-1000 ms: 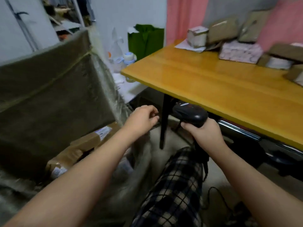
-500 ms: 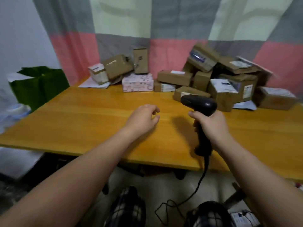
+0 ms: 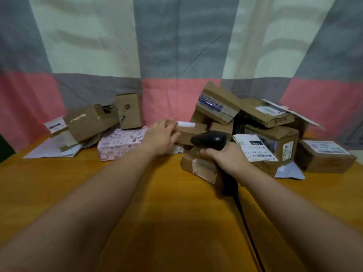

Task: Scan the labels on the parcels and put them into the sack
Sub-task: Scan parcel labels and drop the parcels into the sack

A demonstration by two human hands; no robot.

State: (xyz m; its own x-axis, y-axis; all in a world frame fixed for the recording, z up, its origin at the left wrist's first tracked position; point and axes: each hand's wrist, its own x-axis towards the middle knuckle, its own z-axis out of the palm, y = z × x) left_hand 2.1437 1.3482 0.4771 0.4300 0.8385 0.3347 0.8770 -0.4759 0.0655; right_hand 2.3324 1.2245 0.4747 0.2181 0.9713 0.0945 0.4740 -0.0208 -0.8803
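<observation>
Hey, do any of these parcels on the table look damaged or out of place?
Yes. The topmost box on the right sits tilted, with its edges crumpled and ragged. On the left, a brown box leans askew, and its top end looks torn open. Nothing looks spilled.

Bare forearms, bare left hand [image 3: 161, 138], right hand [image 3: 230, 160]

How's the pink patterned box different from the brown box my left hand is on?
The pink box has printed patterns; the brown box is plain cardboard with a white label on top. The pink box is untouched; the left hand grips the brown box's end. Both are closed, rectangular parcels.
</observation>
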